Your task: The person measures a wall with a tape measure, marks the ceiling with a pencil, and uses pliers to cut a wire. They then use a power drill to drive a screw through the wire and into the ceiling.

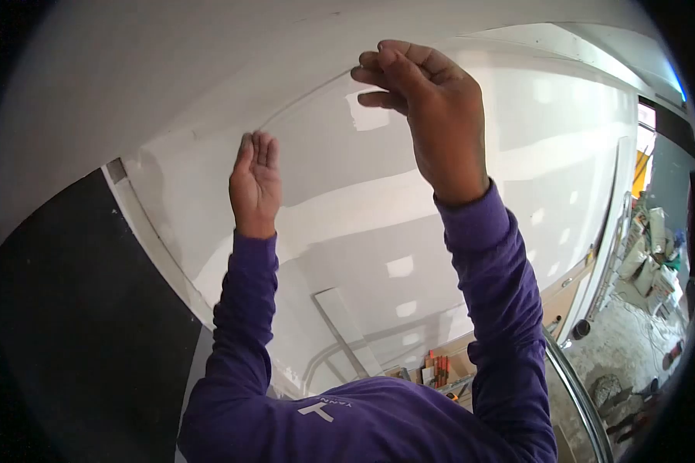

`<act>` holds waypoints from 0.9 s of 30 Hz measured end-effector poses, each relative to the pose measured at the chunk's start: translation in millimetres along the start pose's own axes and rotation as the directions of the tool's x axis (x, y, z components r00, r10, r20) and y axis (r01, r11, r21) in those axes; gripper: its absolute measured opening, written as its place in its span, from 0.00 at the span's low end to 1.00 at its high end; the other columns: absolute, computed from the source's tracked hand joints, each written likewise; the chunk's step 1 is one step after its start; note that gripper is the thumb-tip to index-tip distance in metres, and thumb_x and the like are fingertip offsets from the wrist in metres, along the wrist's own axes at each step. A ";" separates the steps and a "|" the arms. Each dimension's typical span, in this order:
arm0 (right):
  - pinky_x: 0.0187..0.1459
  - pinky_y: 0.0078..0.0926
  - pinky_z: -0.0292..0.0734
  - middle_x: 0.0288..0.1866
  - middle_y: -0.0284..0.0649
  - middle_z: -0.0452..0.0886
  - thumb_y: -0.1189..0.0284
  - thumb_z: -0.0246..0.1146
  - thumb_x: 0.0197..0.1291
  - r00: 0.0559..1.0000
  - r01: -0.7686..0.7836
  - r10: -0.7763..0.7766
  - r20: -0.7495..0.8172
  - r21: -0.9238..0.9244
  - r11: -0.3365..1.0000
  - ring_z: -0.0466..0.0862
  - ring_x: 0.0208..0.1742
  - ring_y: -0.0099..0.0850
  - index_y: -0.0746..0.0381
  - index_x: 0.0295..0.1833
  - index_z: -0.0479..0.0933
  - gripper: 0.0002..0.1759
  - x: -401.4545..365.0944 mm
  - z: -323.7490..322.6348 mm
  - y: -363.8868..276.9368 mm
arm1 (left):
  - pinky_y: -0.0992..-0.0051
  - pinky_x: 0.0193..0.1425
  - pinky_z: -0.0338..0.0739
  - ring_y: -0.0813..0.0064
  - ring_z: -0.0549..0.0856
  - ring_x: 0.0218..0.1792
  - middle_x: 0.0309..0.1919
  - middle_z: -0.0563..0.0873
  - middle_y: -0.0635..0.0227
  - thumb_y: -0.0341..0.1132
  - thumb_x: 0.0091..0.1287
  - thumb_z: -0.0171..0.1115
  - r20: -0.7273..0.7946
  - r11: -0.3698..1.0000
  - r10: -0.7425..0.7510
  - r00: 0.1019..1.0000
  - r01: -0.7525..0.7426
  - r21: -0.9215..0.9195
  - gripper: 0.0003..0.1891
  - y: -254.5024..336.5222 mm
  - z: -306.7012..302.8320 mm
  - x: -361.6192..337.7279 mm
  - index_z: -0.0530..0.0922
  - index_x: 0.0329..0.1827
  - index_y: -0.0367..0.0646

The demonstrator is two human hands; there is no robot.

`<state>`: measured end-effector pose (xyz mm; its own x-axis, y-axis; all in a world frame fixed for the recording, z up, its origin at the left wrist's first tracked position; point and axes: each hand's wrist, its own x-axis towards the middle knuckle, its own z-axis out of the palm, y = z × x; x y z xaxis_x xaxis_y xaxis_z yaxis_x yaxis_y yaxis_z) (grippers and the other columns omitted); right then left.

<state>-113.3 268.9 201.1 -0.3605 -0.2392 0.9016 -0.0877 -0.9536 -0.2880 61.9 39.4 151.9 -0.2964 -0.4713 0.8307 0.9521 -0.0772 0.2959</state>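
Two bare hands reach up toward the join of a pale wall [347,258] and the ceiling [201,69]. The left hand [256,189] is lower, its palm in view and its fingers straight and close together, not closed on anything visible. The right hand [449,123] is higher and shows its back; its thumb and index finger come together at the tips, while the other fingers point out to the side. Whether something is pinched there cannot be told. A thin line [305,96] runs slantwise between the fingers of both hands; it could be a cord or an edge of the surface behind.

The purple shirt [394,424] bears a white mark [316,412] like a T and small letters [337,402] that seem to read "YANN"; any further letters are unclear.

Lighter bands and square patches cover the wall, and a narrow board [346,328] stands tilted against its lower part. Below are several red-and-dark items [440,369], too small to identify. A dark panel [93,309] fills the left side. At right, a curved metal rail [575,386] passes near a dark round container [581,329], with piled bags [647,270] on the dusty floor [622,332]; no print on them is legible.
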 end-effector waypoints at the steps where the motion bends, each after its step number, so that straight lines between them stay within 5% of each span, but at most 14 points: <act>1: 0.46 0.31 0.87 0.45 0.51 0.85 0.69 0.62 0.70 1.000 -0.013 0.013 -0.016 -0.002 1.000 0.88 0.47 0.39 0.74 0.52 0.76 0.17 5.2 2.9 -1.8 | 0.66 0.68 0.78 0.68 0.85 0.53 0.48 0.86 0.60 0.28 0.76 0.53 0.004 1.000 0.010 1.000 -0.010 0.003 0.08 0.2 0.4 12.0 0.78 0.51 0.37; 9: 0.41 0.28 0.88 0.41 0.49 0.86 0.71 0.61 0.70 0.990 0.098 -0.103 -0.099 -0.057 0.994 0.89 0.43 0.37 0.75 0.47 0.77 0.14 18.0 18.6 -6.4 | 0.66 0.71 0.75 0.67 0.83 0.56 0.50 0.84 0.62 0.28 0.74 0.56 0.099 0.998 0.020 0.995 -0.013 -0.064 0.09 2.2 15.4 61.3 0.77 0.53 0.37; 27: 0.41 0.29 0.87 0.40 0.50 0.86 0.69 0.62 0.69 0.981 0.138 -0.158 -0.114 -0.165 0.977 0.89 0.43 0.37 0.74 0.45 0.78 0.15 7.9 33.9 -6.6 | 0.63 0.75 0.70 0.65 0.81 0.58 0.51 0.84 0.59 0.30 0.72 0.61 0.111 0.992 0.086 0.990 -0.075 -0.105 0.07 26.9 22.6 58.0 0.78 0.47 0.37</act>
<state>-84.1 267.1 221.1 -0.4460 -0.0631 0.8928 -0.2885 -0.9341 -0.2102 68.6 29.9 218.6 -0.2195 -0.3758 0.9003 0.9742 -0.1337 0.1817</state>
